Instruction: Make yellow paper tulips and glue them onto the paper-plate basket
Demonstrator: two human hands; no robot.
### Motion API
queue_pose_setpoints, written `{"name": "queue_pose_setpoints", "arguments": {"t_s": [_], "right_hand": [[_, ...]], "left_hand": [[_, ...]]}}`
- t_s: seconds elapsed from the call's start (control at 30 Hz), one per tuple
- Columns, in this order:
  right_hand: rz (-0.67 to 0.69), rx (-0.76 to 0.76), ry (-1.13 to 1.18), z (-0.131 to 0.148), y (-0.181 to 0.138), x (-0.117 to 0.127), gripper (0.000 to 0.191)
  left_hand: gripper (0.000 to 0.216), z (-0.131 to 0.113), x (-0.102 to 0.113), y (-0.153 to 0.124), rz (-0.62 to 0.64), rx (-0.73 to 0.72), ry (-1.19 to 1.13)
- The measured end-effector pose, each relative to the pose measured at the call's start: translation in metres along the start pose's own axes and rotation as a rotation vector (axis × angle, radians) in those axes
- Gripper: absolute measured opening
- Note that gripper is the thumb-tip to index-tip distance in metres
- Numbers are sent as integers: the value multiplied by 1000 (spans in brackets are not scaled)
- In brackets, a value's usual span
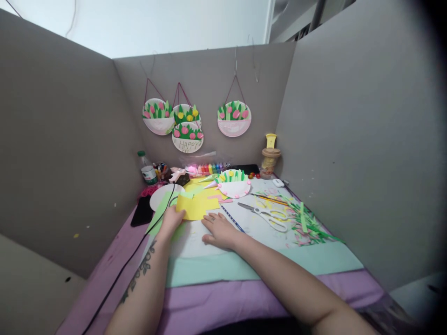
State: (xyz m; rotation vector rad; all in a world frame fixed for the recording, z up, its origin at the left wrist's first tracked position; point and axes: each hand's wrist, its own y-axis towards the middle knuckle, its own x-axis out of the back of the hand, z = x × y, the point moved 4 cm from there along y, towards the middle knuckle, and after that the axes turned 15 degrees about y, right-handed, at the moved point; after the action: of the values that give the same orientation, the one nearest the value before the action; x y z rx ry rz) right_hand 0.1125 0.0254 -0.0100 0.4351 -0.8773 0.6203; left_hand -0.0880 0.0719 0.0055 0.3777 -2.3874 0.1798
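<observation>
A sheet of yellow paper (197, 207) lies slightly curled in front of me. My left hand (172, 218) pinches its lower left corner between thumb and fingers. My right hand (220, 231) rests flat on the white work surface, fingers spread, with the fingertips close to the paper's lower right edge; I cannot tell whether they touch it. Beneath and beside the left hand are light green sheets (159, 216). Just right of the yellow sheet lies a dark blue patterned pencil (233, 218). White-handled scissors (267, 216) lie partly open farther right.
A decorated paper plate (234, 188), a glue gun (178, 174) with a trailing black cord (129, 263), and a phone (142, 211) surround the work. Green paper scraps (310, 225) pile at right. A bottle (147, 170) and lidded cup (268, 163) stand behind. Grey panels enclose three sides.
</observation>
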Motion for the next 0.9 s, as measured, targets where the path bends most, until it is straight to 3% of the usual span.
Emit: {"name": "queue_pose_setpoints", "arguments": {"t_s": [0.07, 0.13, 0.23, 0.4, 0.6, 0.9], "right_hand": [[-79, -17, -1, -2, -3, 13, 64], [-214, -101, -25, -10, -10, 36, 54], [-373, -399, -134, -35, -30, 80, 36], [-321, -700, -187, -82, -78, 129, 24], [-166, -900, -194, -117, -107, 130, 23], [-103, -949, -185, -136, -117, 128, 39]], "left_hand": [[11, -1, 5, -2, -24, -5, -67], [14, -4, 10, -3, -68, -13, -175], [25, -10, 12, -5, -118, -4, -390], [25, -13, 9, -4, -132, 74, -739], [14, -12, 1, -4, -75, 170, -947], [17, -14, -6, -7, 10, 214, -1034]]}}
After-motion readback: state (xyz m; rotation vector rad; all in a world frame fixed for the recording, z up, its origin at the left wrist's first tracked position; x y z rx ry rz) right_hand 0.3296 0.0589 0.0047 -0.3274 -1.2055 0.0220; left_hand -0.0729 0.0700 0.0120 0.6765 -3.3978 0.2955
